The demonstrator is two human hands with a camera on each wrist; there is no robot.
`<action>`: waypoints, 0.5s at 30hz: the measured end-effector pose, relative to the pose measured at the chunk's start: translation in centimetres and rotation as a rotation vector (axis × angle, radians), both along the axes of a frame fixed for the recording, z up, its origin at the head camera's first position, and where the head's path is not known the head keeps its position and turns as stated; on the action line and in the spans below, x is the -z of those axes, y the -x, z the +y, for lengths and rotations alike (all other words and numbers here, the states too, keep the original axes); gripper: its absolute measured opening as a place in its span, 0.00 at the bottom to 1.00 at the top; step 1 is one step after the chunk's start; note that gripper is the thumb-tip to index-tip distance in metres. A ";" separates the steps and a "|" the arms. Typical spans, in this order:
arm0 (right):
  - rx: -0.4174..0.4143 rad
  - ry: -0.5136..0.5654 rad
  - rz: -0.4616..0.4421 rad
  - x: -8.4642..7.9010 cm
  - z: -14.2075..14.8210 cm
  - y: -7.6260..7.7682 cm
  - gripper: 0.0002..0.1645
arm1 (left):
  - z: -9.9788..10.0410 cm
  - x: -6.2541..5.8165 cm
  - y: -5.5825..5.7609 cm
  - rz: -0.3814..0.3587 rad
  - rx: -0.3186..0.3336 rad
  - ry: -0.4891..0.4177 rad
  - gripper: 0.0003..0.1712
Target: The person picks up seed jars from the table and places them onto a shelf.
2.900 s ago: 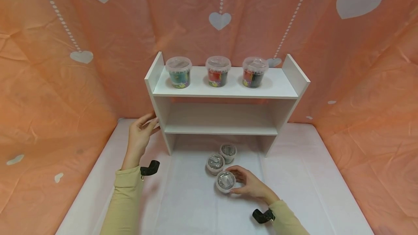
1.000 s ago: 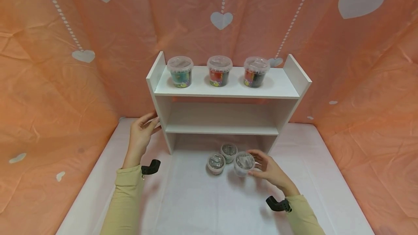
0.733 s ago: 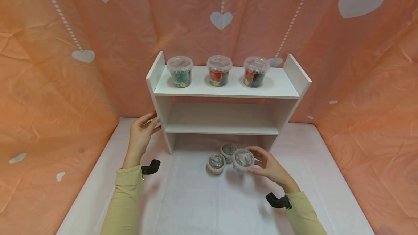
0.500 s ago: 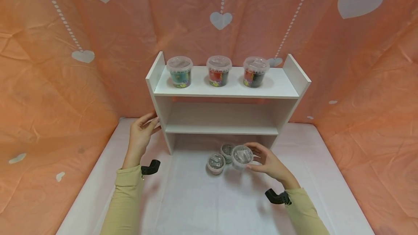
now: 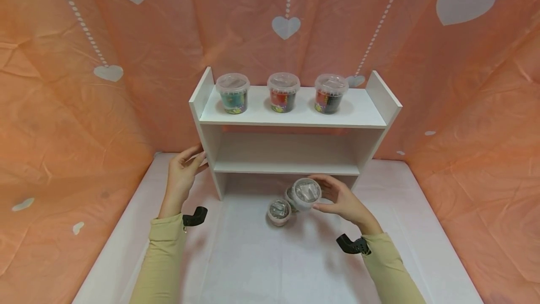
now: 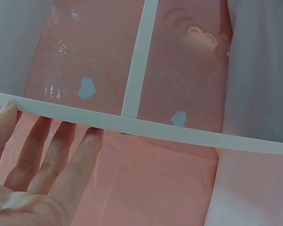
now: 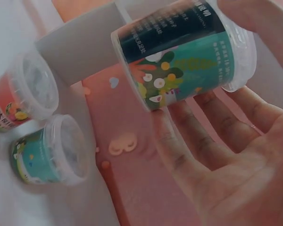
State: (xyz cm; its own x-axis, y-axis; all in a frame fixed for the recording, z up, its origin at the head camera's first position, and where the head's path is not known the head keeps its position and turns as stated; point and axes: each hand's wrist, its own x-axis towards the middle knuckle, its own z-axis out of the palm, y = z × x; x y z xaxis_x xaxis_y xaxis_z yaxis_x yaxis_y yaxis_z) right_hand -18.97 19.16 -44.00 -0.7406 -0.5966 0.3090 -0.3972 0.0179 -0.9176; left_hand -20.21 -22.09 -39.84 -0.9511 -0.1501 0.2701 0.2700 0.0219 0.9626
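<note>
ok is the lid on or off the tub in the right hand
On: in the right wrist view, a clear lid caps the held tub.

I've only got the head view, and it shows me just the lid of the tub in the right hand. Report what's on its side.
Observer: In the right wrist view, the tub in the right hand has a label that is part near-black and part teal, with plant drawings.
Operator: Now describe how the left hand lies at the shelf.
Observer: The left wrist view shows its fingers spread, with gaps between them.
</note>
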 end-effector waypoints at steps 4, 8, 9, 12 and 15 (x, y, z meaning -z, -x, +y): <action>0.000 -0.005 0.004 -0.3 -0.5 0.2 0.40 | 0.0 0.0 0.0 -0.002 -0.003 0.005 0.24; 0.000 -0.016 0.038 -1.1 -1.1 0.4 0.39 | 0.0 0.0 0.0 -0.004 -0.008 0.000 0.24; -0.001 -0.019 0.039 -1.4 -1.3 0.3 0.39 | 0.0 0.0 0.1 -0.006 -0.010 0.000 0.24; 0.001 -0.025 0.051 -2.4 -1.9 0.1 0.38 | 0.0 0.1 0.1 -0.008 -0.012 -0.002 0.24; 0.010 -0.033 0.038 -3.2 -2.3 0.0 0.37 | 0.0 0.1 0.1 -0.008 -0.012 0.001 0.24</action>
State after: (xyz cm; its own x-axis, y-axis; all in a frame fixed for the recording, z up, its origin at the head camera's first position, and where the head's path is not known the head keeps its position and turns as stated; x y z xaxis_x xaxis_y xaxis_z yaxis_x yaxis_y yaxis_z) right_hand -18.97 16.86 -40.83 -0.7347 -0.5995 0.3175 -0.4316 0.0519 -0.9006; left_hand -20.29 -22.08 -39.91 -0.9515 -0.1609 0.2623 0.2615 0.0260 0.9648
